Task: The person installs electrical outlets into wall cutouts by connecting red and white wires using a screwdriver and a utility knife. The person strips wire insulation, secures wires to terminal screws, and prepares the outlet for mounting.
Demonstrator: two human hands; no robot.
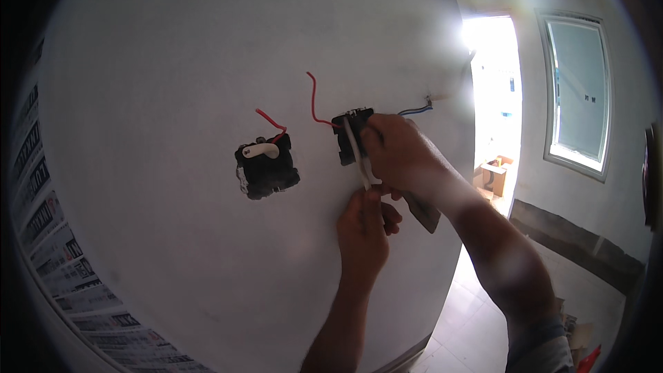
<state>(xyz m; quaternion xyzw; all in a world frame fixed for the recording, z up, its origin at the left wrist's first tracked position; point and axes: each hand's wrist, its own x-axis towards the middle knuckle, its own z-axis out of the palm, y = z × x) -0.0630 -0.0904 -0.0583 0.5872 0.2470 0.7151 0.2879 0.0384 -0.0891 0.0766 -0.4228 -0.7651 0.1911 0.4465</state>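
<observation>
A white cable comes out of a black wall box and bends downward. My left hand is closed, pinching the cable's lower end between thumb and fingers. Against the box's right side, my right hand is closed beside the cable. A flat grey-brown tool sticks out below its palm; the rest is hidden, so its kind is unclear. From the same box a red wire rises to the upper left.
To the left, another black box sits in a rough-edged hole, with a white cable loop and a red wire. Blue-grey wires protrude farther right. Beyond the wall's edge are a bright doorway, a cardboard box and a window.
</observation>
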